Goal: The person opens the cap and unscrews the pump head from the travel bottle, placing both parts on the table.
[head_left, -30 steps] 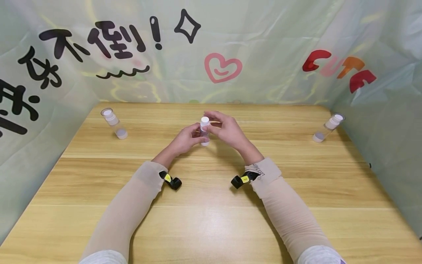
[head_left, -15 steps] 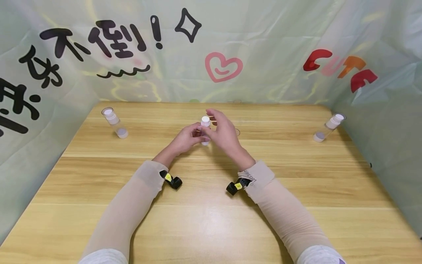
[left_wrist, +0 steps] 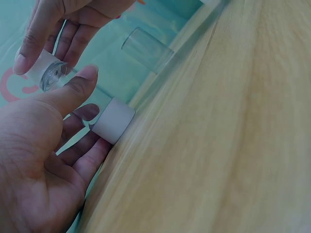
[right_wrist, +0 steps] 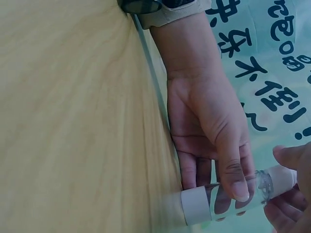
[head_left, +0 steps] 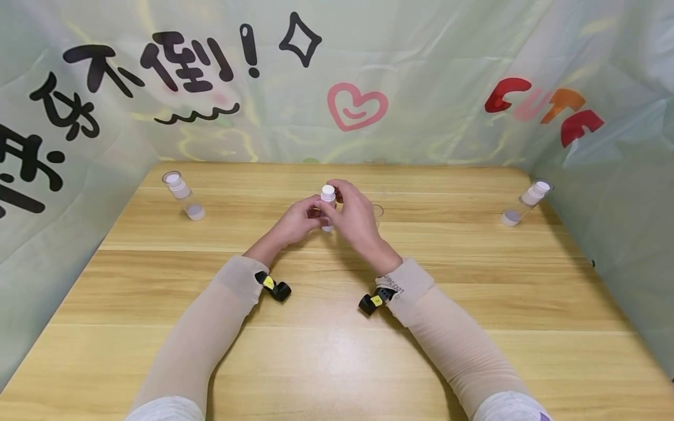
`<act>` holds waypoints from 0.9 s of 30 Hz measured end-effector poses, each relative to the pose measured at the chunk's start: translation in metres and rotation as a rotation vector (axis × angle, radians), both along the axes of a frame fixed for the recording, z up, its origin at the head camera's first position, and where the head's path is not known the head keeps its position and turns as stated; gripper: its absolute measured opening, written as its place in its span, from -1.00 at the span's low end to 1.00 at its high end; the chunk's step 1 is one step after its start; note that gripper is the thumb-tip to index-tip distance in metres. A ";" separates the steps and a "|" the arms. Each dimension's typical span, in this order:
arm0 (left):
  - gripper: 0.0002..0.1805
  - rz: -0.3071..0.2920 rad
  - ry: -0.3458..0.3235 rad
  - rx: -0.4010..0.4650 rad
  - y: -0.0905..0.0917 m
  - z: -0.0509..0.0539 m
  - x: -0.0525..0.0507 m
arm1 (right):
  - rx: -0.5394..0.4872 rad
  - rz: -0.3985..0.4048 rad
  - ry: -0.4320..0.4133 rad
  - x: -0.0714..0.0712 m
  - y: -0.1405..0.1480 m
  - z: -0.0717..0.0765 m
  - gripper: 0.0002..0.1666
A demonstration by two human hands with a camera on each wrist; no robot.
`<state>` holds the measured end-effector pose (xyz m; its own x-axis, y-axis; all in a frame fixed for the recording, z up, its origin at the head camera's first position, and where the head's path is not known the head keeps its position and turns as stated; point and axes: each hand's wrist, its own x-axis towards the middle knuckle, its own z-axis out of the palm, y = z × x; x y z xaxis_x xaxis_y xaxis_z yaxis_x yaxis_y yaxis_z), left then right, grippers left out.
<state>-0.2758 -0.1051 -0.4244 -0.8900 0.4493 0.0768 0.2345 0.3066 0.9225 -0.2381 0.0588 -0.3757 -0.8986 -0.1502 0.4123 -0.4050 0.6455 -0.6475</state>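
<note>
Fingers (left_wrist: pixel 92 162) of left hand (head_left: pixel 295 223) pinch bottle (right_wrist: pixel 257 188), upright, far middle of table (head_left: pixel 316 351); right hand (head_left: pixel 357 219) pinches its top (head_left: pixel 328 190).
Likely light, stiff, slick; best held low on the body, top by its sides.

Holds a clear bottle (right_wrist: pixel 227 198) round the middle in the left hand (right_wrist: pixel 209 128), with the thumb across the near side and fingertips visible through the wall. Grips the white top (right_wrist: pixel 282 179), at one end, in the right hand (right_wrist: pixel 299 199), partly cut off by the frame. At the opposite end, past the left-hand grip, ends in a white base (right_wrist: pixel 196 205) just beside the wooden tabletop (right_wrist: pixel 87 126). Above the grip, wears a pale cuff (right_wrist: pixel 177 17) with a black device (right_wrist: pixel 140 6). Behind, bears black lettering (right_wrist: pixel 250 68) on a green backdrop (right_wrist: pixel 269 145).
</note>
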 end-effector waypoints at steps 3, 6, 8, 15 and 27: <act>-0.60 -0.002 0.009 -0.008 -0.001 0.000 -0.001 | 0.003 0.000 0.014 0.000 0.000 -0.001 -0.50; -0.58 0.001 0.025 -0.030 -0.001 0.000 -0.001 | 0.005 0.005 0.019 -0.001 0.001 -0.001 -0.52; -0.57 0.006 0.028 -0.042 -0.001 0.000 0.000 | -0.002 0.015 0.013 -0.002 0.001 -0.001 -0.52; -0.57 0.007 0.044 -0.061 -0.001 -0.001 0.001 | -0.035 0.066 -0.035 -0.004 0.004 0.001 -0.54; -0.59 -0.023 0.020 -0.010 -0.001 0.000 0.001 | -0.146 0.132 -0.160 -0.010 0.011 0.004 -0.51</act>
